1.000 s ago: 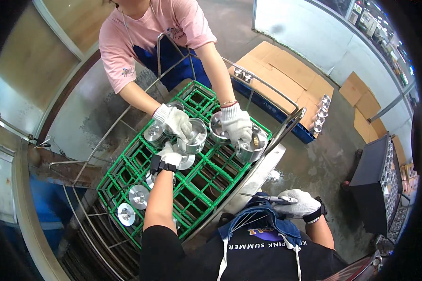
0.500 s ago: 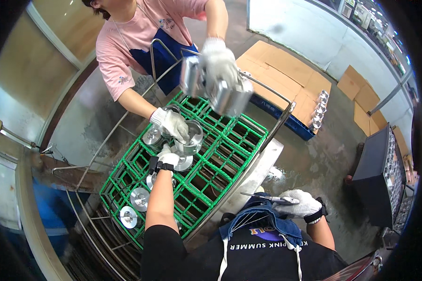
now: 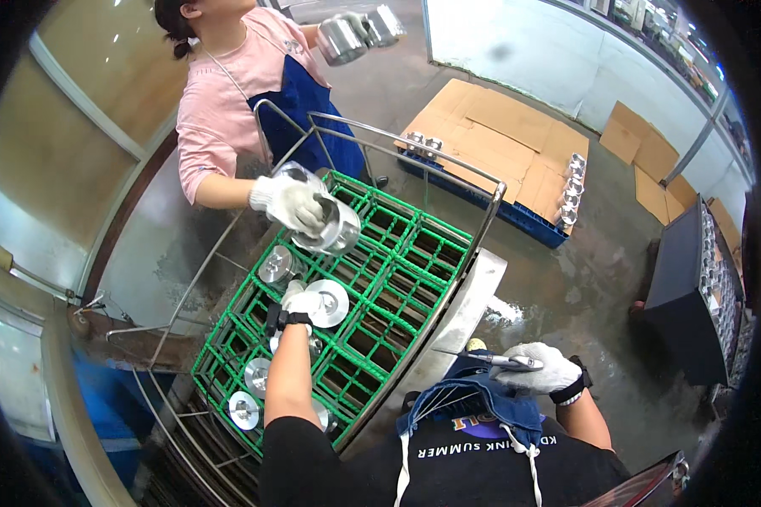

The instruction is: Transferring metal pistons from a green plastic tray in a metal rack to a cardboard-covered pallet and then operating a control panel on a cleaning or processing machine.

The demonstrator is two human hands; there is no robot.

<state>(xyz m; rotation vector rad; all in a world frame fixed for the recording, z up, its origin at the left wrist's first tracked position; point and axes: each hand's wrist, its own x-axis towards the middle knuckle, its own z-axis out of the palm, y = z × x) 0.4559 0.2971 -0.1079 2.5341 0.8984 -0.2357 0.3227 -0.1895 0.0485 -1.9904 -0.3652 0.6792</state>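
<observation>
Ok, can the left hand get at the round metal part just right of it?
Probably yes: the left hand is right at the metal part, whose top lies mostly uncovered, with no other hand over it.

Looking down from head height in 1 wide, round view: close over the black shirt (image 3: 482, 480), left hand (image 3: 300, 301) and right hand (image 3: 543, 370), farther off from the flat cardboard (image 3: 500, 154).

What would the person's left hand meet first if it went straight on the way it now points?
Probably the silver cylindrical part in the green rack, just beyond the left hand. Depth is unclear: the fingers may be touching it.
</observation>
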